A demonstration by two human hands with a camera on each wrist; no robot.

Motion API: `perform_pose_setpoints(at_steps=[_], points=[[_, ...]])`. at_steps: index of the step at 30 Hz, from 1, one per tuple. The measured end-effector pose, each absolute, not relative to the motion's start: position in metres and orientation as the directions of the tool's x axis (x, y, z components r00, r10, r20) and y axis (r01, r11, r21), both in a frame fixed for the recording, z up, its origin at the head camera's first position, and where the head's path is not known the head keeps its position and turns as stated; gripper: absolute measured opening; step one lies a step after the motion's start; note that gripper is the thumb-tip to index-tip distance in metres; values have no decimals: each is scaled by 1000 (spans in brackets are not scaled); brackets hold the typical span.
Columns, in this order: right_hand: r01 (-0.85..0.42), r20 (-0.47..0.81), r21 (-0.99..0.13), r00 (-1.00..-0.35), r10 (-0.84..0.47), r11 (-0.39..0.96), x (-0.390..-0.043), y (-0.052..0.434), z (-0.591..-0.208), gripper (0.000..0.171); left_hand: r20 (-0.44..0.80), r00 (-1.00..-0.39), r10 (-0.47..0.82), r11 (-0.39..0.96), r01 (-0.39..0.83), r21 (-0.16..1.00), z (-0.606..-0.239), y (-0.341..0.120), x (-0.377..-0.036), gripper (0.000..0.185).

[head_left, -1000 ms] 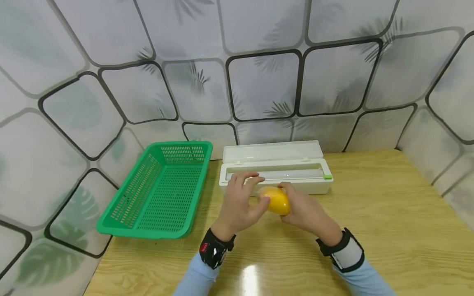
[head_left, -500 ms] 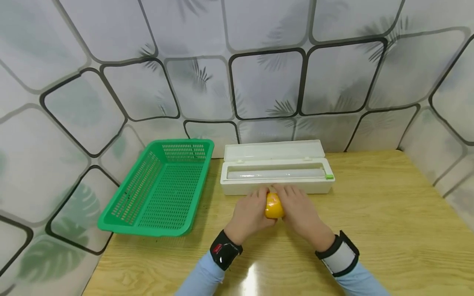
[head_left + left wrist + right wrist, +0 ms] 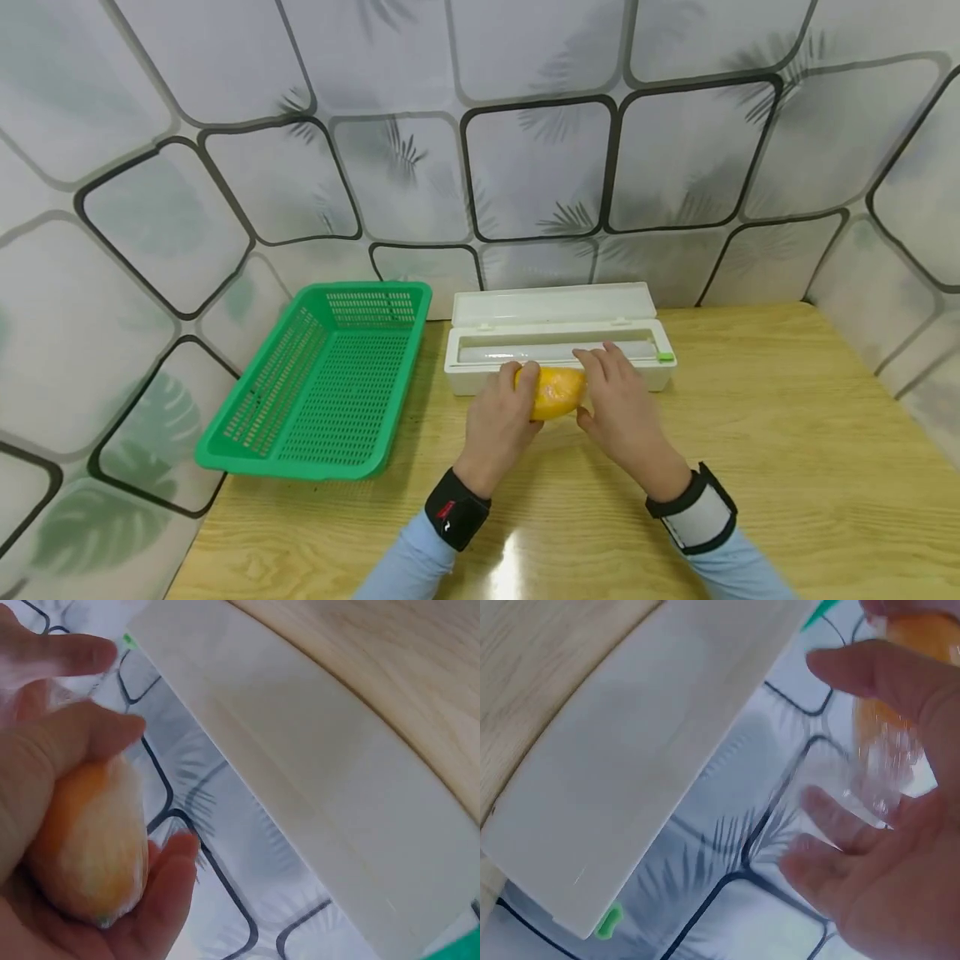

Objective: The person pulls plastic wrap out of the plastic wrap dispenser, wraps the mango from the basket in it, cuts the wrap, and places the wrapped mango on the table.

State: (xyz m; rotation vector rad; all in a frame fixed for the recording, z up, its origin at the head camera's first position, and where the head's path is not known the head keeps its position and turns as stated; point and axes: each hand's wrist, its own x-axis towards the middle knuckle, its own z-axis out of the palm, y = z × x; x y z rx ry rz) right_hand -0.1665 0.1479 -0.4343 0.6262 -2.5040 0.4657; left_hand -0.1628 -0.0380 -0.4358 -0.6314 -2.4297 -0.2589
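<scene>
A yellow-orange fruit (image 3: 557, 392) wrapped in clear cling film lies sideways between my hands, just in front of the white film dispenser box (image 3: 558, 350). My left hand (image 3: 498, 417) grips its left end. In the left wrist view the fruit (image 3: 90, 840) sits in the palm with fingers curled round it. My right hand (image 3: 618, 404) cups the right end with fairly straight fingers on top and the thumb below. In the right wrist view loose clear film (image 3: 855, 780) hangs between the spread thumb and fingers, beside the fruit (image 3: 922, 637).
The dispenser's lid stands open against the wall, a green slider (image 3: 663, 357) at its right end. A green perforated basket (image 3: 322, 383) holding nothing sits at the left. The wooden table (image 3: 787, 467) meets patterned walls behind and at both sides.
The fruit has turned to lie sideways and moved up toward the dispenser. My right hand has slid from its side to its right end; the left hand kept its grip.
</scene>
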Motion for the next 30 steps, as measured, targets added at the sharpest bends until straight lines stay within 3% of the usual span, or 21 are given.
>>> perform_pose_setpoints(at_steps=[4,10,15,18,21,24,27,30], points=[[-543,618,-216,-720,-316,812,-168,136,-442,92,554,-744,374,847,517,122,-433,-37,-160,87],[-583,614,-518,-763,-202,626,-167,125,-447,89,564,-743,360,806,552,213,-433,-34,-158,80],[-610,554,-729,-793,-255,312,-165,127,-441,96,639,-698,323,810,553,195,-434,-33,-157,81],[-517,480,-855,-816,-321,35,-163,131,-436,95,680,-670,299,811,554,189,-434,-32,-156,81],[-401,444,-895,-835,-325,-193,-161,130,-432,84,712,-644,279,812,555,184,-436,-31,-156,81],[-368,455,-866,-861,-228,-338,-158,124,-432,63,741,-616,268,809,562,174,-438,-27,-155,81],[-379,435,-831,-899,-52,-407,-154,114,-434,39,754,-594,280,804,574,154,-441,-22,-153,79],[-379,371,-821,-923,105,-427,-150,108,-436,27,739,-600,306,795,588,149,-445,-17,-150,76]])
